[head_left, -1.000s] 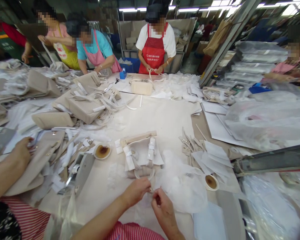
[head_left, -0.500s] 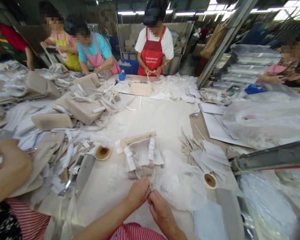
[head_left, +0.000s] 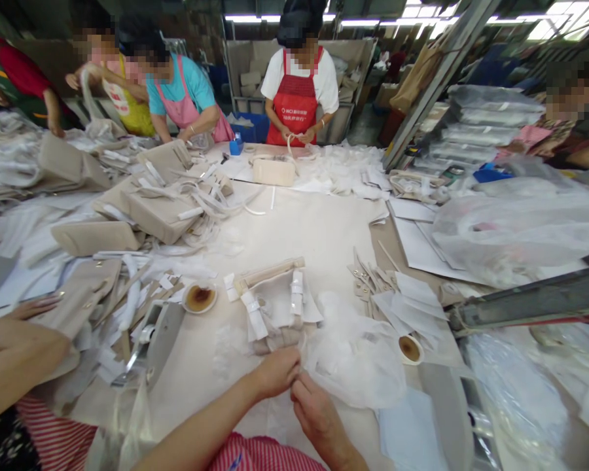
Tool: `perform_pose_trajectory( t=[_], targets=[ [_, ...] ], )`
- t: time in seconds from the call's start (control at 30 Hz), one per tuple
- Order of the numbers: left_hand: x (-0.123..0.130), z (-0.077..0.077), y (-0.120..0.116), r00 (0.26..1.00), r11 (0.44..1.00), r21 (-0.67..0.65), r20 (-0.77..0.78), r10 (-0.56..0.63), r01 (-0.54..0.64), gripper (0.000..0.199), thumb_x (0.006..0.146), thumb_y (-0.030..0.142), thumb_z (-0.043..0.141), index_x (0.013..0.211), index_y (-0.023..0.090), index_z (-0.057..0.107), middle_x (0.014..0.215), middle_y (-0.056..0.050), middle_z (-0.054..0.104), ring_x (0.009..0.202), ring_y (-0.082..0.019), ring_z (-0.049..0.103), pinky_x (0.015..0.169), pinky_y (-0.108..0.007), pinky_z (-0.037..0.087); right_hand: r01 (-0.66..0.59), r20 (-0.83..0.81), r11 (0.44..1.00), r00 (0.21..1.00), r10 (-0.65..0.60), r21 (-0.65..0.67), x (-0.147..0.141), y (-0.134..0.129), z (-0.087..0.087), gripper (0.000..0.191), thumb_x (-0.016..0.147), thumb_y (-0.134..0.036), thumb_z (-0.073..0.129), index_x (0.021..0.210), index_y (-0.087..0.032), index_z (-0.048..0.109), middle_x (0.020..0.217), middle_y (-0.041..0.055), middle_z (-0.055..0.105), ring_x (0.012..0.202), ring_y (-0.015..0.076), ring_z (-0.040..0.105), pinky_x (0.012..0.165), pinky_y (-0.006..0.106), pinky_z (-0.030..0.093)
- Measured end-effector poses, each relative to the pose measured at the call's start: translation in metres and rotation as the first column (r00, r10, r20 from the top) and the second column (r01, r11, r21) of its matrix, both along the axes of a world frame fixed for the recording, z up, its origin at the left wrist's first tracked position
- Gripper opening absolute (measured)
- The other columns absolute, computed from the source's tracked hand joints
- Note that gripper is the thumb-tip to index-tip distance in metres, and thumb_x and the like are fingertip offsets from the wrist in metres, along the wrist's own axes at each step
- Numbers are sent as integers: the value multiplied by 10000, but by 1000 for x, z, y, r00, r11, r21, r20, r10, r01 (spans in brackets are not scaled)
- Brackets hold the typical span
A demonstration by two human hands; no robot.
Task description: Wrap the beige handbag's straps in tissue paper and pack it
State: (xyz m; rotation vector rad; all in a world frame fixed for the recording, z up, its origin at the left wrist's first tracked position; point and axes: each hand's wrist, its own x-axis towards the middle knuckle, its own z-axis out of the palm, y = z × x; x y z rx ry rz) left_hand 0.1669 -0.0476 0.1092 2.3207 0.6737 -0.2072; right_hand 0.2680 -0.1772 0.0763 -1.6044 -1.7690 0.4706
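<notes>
Work is going on at the near side of a pale table [head_left: 304, 229], as the head view shows it. The left hand [head_left: 277, 373] and the right hand [head_left: 317, 405] meet just in front of a small beige bag [head_left: 277, 297], which sits on the near part of the table. The fingers of both look curled closed in a pinch; whatever lies between them is too small and covered for me to name. From where I stand the bag seems light, its body soft enough to slump, its upper edge [head_left: 275, 273] firmer. I would take hold there and leave alone the white wrappings [head_left: 297, 292], which could tear or slip. The plastic film [head_left: 358, 360] just beside the hands, on the right, looks thin and slippery. A brown-stained dish [head_left: 199, 297] stands left of the bag, a second dish [head_left: 411, 350] beyond the film.

Against half a second ago, the two hands are at nearly the same spot, with less showing between them. The bag has kept its place on the table. At far left, a neighbour's raised fist is gone; now an arm [head_left: 19, 360] bends across, and a co-worker's hand [head_left: 38, 306] is at a beige panel [head_left: 91, 288].
</notes>
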Motion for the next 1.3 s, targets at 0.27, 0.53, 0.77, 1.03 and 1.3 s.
perform_pose_trajectory(
  t=[0.27, 0.53, 0.77, 1.03, 1.3],
  targets=[
    [-12, -8, -6, 993, 993, -13, 42, 114, -114, 105, 823, 160, 463, 806, 188, 563, 777, -33, 605, 700, -165, 544, 651, -265, 405, 37, 73, 999, 997, -34, -39, 4, -11, -3, 255, 769, 0, 386, 728, -234, 477, 712, 10, 553, 627, 154, 553, 569, 247, 402],
    [-14, -18, -12, 956, 960, 5, 94, 279, -281, 166, 861, 144, 387, 845, 179, 548, 1008, -86, 597, 832, -181, 570, 752, -303, 435, 73, -249, 984, 962, -113, -163, -10, -20, 5, 216, 683, -19, 397, 700, -220, 473, 697, -3, 533, 647, 140, 528, 589, 232, 391],
    [-41, -8, -26, 764, 437, -715, -210, 611, -546, 236, 715, 378, 616, 803, 187, 509, 690, 16, 563, 678, -154, 552, 606, -260, 434, -19, -703, 832, 547, -455, -554, -20, -34, 6, 76, 629, -149, 456, 641, -223, 442, 617, -41, 491, 592, 131, 490, 565, 236, 400],
    [-16, -25, -35, 482, -179, -864, -422, 768, -470, 311, 670, 338, 717, 858, 147, 560, 697, 3, 619, 616, -111, 603, 654, -259, 467, -132, -700, 783, 555, -450, -608, -23, -51, -15, 73, 570, -170, 496, 598, -208, 440, 561, -64, 433, 536, 98, 374, 525, 223, 279],
    [-3, -36, -40, 437, -106, -838, -382, 815, -535, 313, 664, 413, 673, 759, 193, 470, 485, 121, 362, 367, -24, 214, 402, -176, 131, -17, -603, 825, 691, -398, -565, -31, -48, -9, 117, 578, -81, 480, 591, -196, 502, 577, -64, 483, 563, 97, 425, 544, 204, 317]
  ],
)
